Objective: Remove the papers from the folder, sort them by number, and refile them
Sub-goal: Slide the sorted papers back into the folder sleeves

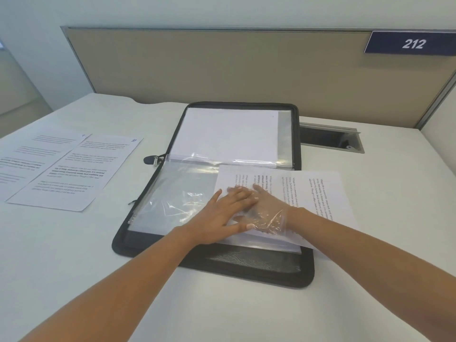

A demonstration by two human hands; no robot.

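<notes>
Over right edge of folder [246, 261], sheet [320, 191] juts from sleeve [177, 201], long axis crosswise; right hand [267, 206], fingers straight, inside sleeve on sheet; left hand [220, 218] flat, pinning sleeve.

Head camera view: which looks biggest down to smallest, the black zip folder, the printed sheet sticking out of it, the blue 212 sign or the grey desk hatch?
1. Black zip folder.
2. Printed white sheet.
3. Blue 212 sign and grey desk hatch: alike; the sign is farther and cropped, so unranked.
</notes>
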